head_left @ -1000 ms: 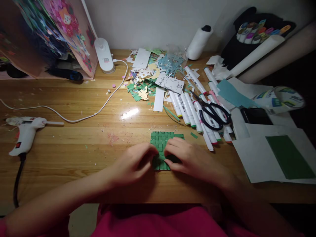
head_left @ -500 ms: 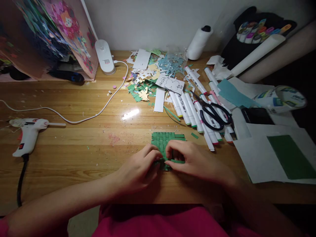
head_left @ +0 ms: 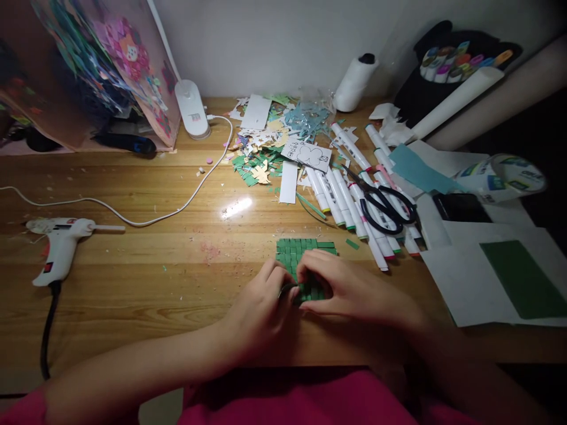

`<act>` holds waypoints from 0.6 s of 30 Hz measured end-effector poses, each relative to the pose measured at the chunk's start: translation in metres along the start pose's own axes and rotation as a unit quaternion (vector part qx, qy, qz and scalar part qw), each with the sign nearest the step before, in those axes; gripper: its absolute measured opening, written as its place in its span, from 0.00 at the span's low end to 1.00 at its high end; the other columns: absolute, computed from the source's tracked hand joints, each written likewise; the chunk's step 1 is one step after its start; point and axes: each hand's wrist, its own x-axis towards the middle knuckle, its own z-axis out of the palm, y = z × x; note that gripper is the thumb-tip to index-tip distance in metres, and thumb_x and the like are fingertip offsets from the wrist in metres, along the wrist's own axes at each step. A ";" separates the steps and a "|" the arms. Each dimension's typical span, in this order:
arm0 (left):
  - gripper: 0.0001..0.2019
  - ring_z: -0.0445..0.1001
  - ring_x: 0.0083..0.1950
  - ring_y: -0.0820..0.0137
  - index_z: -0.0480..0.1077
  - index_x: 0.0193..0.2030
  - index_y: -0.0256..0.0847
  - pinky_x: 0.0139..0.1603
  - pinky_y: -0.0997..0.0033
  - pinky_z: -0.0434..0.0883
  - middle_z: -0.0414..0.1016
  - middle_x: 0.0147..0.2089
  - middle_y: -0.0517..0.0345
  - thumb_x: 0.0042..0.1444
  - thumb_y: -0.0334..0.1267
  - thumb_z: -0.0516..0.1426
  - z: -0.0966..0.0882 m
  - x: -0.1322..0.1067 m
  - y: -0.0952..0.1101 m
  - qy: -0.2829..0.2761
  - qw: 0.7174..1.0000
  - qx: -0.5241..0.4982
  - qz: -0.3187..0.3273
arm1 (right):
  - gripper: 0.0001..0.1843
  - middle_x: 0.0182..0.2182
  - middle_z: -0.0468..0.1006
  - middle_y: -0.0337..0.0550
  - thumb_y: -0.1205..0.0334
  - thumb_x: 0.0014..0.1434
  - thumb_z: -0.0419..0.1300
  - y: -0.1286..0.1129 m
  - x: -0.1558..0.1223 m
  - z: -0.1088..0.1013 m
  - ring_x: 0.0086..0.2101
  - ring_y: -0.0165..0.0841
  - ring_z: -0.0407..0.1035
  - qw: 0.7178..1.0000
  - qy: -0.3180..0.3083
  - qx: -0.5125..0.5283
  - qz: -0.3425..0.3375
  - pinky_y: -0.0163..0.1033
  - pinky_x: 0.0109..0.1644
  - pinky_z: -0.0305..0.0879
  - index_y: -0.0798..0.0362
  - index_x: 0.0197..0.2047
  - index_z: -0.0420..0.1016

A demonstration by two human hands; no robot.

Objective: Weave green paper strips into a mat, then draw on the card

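A small mat woven from green paper strips lies on the table in front of me, its near part covered by my fingers. My left hand is closed in a pinch at the mat's lower left, on a narrow green paper strip that curves up between thumb and fingers. From the other side my right hand curls over the mat, its thumb at the near edge and its bent fingers on the weave. Its fingertips are partly hidden.
White markers lie right of centre, with black-handled scissors on top. Paper scraps are heaped behind. A glue gun rests at left. Paper sheets and a tape roll are at right.
The green strip that ran under my right hand now shows bent up at my left fingers. My left hand has turned slightly; the view has shifted a little.
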 end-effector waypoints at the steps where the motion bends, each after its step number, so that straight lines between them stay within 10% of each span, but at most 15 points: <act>1: 0.04 0.66 0.38 0.68 0.61 0.39 0.40 0.40 0.68 0.67 0.64 0.39 0.55 0.64 0.31 0.48 0.000 0.000 0.000 0.001 1.000 -0.008 -0.001 | 0.12 0.35 0.70 0.39 0.63 0.52 0.65 0.000 0.001 0.003 0.35 0.32 0.63 1.000 0.011 -0.020 -0.002 0.35 0.36 0.59 0.52 0.35 0.65; 18: 0.05 0.64 0.38 0.68 0.59 0.37 0.41 0.41 0.65 0.67 0.62 0.38 0.55 0.63 0.30 0.46 -0.001 -0.001 -0.001 0.017 0.999 -0.035 0.001 | 0.04 0.31 0.71 0.45 0.70 0.56 0.55 0.008 0.007 0.012 0.33 0.34 0.63 0.979 0.031 -0.166 -0.117 0.38 0.36 0.59 0.57 0.37 0.67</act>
